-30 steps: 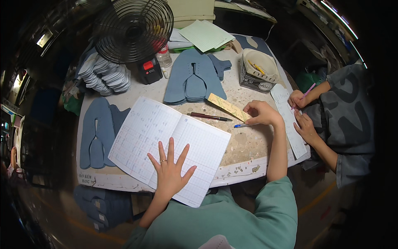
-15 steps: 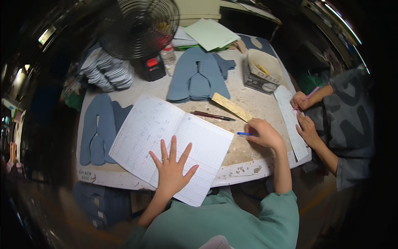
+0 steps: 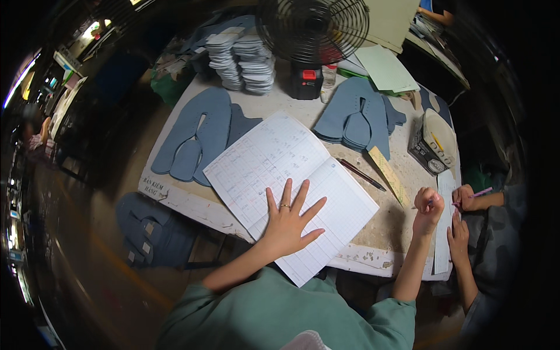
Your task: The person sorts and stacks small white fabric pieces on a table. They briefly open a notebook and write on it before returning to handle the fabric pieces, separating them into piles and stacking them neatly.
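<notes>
Open ledger (image 3: pixel 291 175) flat mid-table (image 3: pixel 373 233), near corner overhanging front edge | left hand (image 3: pixel 290 221) spread wide, pressing right page | right hand (image 3: pixel 427 204) closed around blue pen (image 3: pixel 430 202), off the page | likely light, floppy paper; best gripped at spine or outer edge | ruler (image 3: pixel 387 172), dark pencil (image 3: pixel 360 174) just right; bare tabletop beyond.

My left hand (image 3: pixel 287 220) lies flat, palm down, fingers spread wide, forearm reaching in from below. My right hand (image 3: pixel 429 204) is curled in a loose fist, forearm raised.
</notes>
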A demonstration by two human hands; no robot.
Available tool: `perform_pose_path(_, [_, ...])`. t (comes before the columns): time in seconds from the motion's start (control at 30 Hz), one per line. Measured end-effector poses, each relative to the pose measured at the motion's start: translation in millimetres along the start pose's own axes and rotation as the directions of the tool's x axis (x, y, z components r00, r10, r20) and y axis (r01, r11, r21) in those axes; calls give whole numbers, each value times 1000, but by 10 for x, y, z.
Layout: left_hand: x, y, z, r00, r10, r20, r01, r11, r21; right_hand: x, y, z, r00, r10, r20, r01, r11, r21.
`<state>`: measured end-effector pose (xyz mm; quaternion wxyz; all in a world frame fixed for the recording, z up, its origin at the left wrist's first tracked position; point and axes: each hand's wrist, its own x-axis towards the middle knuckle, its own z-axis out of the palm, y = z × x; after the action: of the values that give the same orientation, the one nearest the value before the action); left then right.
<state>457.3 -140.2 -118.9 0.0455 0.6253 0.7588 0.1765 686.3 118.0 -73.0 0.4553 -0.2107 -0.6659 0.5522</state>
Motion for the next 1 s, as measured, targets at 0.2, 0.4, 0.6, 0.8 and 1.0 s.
perform_pose_path(0.2, [3,-12,-32,999,30,20,-31,999,32,-266,207,155,935,265,-238,-340,863,-374])
perform_pose_path(0.4, [201,-150,-232,969,145,199,-176,973,146,-105,128,499,995,92,27,-83,966,-247])
perform_pose_path(0.6, [821,-93,-280,933,59,356,-137,970,200,400,-7,1270,881,229,414,-173,971,-167])
perform_pose_path(0.8, [786,-17,-46,972,38,231,-129,910,393,810,454,2032,875,123,467,66,928,-368])
perform_pose_path(1.0, [683,-152,75,988,150,24,-148,910,388,769,835,2112,927,115,357,-23,967,-253])
